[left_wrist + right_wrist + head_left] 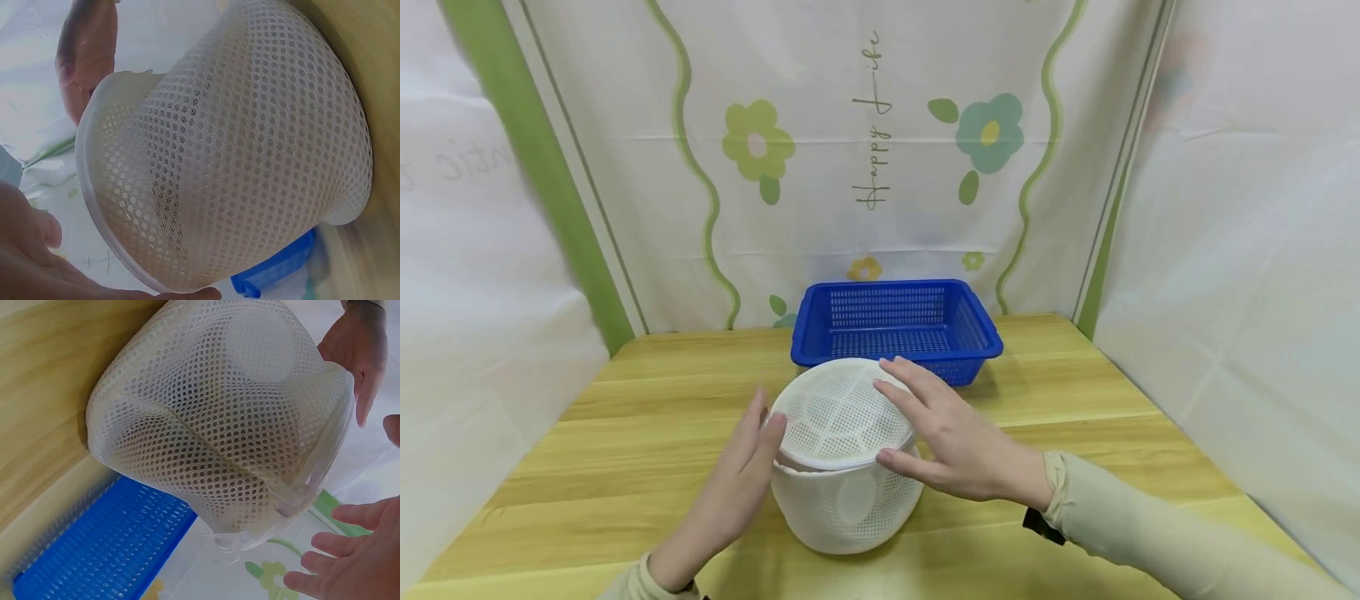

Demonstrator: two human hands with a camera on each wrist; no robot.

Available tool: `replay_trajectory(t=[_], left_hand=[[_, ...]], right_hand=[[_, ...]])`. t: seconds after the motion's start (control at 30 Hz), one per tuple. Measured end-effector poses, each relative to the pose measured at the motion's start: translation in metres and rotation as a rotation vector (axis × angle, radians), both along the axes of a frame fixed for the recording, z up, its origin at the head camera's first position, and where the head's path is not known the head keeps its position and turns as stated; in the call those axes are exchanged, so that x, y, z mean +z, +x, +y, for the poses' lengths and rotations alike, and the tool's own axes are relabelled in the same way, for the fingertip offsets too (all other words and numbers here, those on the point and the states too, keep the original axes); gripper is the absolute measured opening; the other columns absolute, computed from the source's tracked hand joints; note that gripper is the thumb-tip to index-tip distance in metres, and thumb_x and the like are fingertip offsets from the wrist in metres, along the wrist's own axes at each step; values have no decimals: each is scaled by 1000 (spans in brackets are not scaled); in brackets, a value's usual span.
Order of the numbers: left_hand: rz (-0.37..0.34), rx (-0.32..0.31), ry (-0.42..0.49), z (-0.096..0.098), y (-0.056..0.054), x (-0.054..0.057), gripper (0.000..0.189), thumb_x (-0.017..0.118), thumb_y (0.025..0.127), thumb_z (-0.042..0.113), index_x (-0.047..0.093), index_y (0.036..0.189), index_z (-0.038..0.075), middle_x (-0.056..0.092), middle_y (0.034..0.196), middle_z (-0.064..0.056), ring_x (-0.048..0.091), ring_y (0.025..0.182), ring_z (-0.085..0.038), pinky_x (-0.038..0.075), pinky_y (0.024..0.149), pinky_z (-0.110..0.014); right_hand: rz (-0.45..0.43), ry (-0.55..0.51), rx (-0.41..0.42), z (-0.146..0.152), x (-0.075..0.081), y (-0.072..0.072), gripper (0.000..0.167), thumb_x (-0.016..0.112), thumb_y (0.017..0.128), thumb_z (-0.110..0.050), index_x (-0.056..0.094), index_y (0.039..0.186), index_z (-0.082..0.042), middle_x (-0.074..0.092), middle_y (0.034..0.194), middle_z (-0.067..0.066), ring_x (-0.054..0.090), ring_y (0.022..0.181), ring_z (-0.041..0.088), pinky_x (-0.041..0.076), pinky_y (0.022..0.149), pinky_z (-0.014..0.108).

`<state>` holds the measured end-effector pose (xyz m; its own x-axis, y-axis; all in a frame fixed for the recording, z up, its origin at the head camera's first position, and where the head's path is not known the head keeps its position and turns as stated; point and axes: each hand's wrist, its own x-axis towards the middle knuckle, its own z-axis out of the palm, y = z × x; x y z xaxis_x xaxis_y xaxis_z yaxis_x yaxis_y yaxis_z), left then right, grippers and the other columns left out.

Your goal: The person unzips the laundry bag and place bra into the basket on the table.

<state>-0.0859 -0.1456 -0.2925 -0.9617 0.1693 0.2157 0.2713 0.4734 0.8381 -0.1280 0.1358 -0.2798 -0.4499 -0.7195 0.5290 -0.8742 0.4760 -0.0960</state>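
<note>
A white mesh laundry bag [850,508], round and drum-like, stands on the wooden table with its mesh top [842,412] facing up. Its side wall sags in folds in the left wrist view, where a pale rim [103,219] runs round the top. My left hand [741,471] is at the bag's left side, its fingers extended along the rim. On the opposite side, my right hand [955,437] spreads its fingers over the top's right edge. In the right wrist view those fingers [340,544] are straight and apart from the mesh.
Behind the bag sits a blue plastic basket [988,343] with slotted walls. The wooden table [647,417] reaches back to a flower-printed white curtain [820,225], and similar white sheets hang at both sides.
</note>
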Motion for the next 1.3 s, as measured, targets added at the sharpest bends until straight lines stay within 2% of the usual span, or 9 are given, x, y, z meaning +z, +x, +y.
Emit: replay_trajectory(t=[0.03, 0.1, 0.27, 0.33, 0.7, 0.87, 0.93, 1.17, 1.3], left_hand=[[-10, 0, 27, 0, 0, 0, 70, 28, 108, 39, -2, 154, -4, 3, 159, -25, 9, 144, -43, 11, 113, -60], [-5, 16, 62, 0, -1, -1, 66, 30, 108, 37, 13, 151, -11, 22, 152, -31, 25, 140, -42, 21, 113, -57], [-27, 37, 93, 4, 0, -3, 62, 34, 108, 34, 22, 148, -12, 27, 151, -29, 23, 142, -37, 21, 114, -53], [-54, 38, 95, 6, 2, -4, 66, 35, 108, 33, 9, 153, -7, 9, 159, -23, 7, 146, -35, 11, 115, -54], [-34, 39, 110, 7, 2, -13, 57, 34, 107, 16, 10, 152, -9, 12, 158, -24, 9, 145, -34, 11, 115, -54], [14, 55, 105, 5, 1, -16, 37, 33, 106, 9, 40, 140, -3, 45, 142, -20, 37, 133, -32, 27, 110, -56], [20, 57, 103, 5, 0, -16, 34, 33, 106, 9, 44, 137, 0, 49, 138, -17, 41, 130, -31, 30, 108, -56], [-2, 11, 143, 6, 2, -18, 47, 28, 107, 9, 23, 150, -9, 27, 154, -24, 21, 142, -36, 16, 113, -56], [-12, 8, 155, 6, 2, -18, 48, 27, 107, 9, 21, 151, -8, 26, 155, -23, 21, 143, -35, 16, 114, -54]], right_hand=[[3, 6, 4, -2, 1, -1, 71, 49, 100, -50, 37, 148, 1, 21, 158, 14, 18, 145, 32, 22, 115, 49], [7, 14, 11, -6, 3, -2, 70, 47, 101, -48, 36, 148, 2, 21, 158, 15, 19, 145, 32, 21, 115, 49], [3, 62, 17, -17, 4, -6, 67, 43, 102, -48, 40, 146, 3, 28, 156, 17, 24, 143, 32, 22, 116, 46], [-3, 93, 16, -23, 3, -7, 66, 42, 102, -48, 42, 145, 2, 31, 154, 17, 27, 142, 32, 22, 116, 45], [35, 172, 41, -46, 4, -7, 58, 48, 101, -44, 48, 139, 1, 43, 145, 17, 37, 136, 29, 27, 114, 44], [65, 216, 40, -55, 7, -5, 59, 49, 100, -45, 48, 137, 2, 45, 143, 17, 39, 135, 30, 27, 114, 42], [78, 233, 33, -58, 7, -4, 61, 49, 100, -45, 49, 137, 3, 45, 143, 17, 40, 134, 31, 27, 114, 41], [89, 296, -5, -68, 8, 1, 63, 45, 101, -49, 50, 137, 2, 46, 144, 16, 39, 135, 30, 27, 114, 40], [83, 351, -38, -73, 8, 3, 65, 44, 100, -51, 49, 138, 1, 46, 143, 15, 41, 134, 28, 30, 113, 39]])
